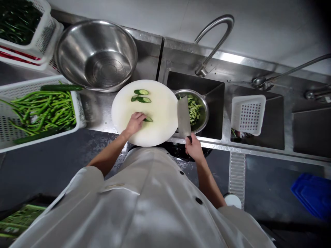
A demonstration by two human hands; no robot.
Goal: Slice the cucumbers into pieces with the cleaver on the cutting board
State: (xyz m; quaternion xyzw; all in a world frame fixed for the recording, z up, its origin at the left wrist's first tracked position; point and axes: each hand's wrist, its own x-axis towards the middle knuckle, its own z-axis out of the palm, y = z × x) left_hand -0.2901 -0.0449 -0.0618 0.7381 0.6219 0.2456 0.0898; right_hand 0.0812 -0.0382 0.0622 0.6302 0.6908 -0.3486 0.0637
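Note:
My left hand [134,123] has its fingers curled over a piece of cucumber [148,119] on the round white cutting board [165,132]. Part of that piece is hidden under the fingers. Farther back on the board lie several cut cucumber pieces [141,92], dark green skin around pale flesh. In my right hand [194,148] is the dark handle of a cleaver [183,117]. Its broad blade points away from me, between the board's right edge and a steel bowl [206,113]. Sliced green pieces [193,109] fill part of this bowl, and the blade covers its left side.
A large steel basin [77,51] stands behind the board. To the left, a white basket [80,110] holds long green peppers or beans and cucumbers. Stacked white baskets [46,41] are at the back left. A curved faucet [229,27] rises over the sinks; a white basket [248,115] sits right.

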